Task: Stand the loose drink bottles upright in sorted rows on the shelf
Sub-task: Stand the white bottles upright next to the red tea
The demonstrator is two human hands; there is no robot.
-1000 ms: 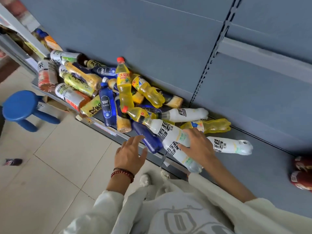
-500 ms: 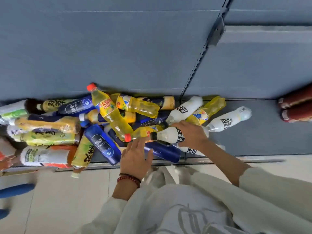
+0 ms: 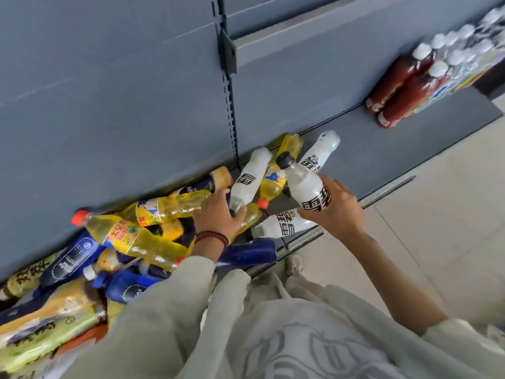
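A heap of loose drink bottles lies on the low grey shelf (image 3: 382, 149): yellow ones (image 3: 128, 236), dark blue ones (image 3: 71, 261) and white ones with black lettering. My right hand (image 3: 338, 212) grips a white bottle with a black cap (image 3: 306, 184), lifted and tilted above the shelf. My left hand (image 3: 218, 212) closes around the neck end of another white bottle (image 3: 248, 179) still lying on the heap. Two more white bottles lie nearby, one to the right (image 3: 319, 154) and one at the shelf's front edge (image 3: 284, 225).
Red bottles with white caps (image 3: 404, 80) stand in rows at the shelf's right end. A slotted upright post (image 3: 229, 86) divides the grey back panel. Beige floor tiles (image 3: 437, 201) lie in front of the shelf. My shoe (image 3: 293, 265) is by the shelf edge.
My right hand has lifted its white bottle up off the heap. My left hand has reached forward onto a lying white bottle. The view has swung to the right.
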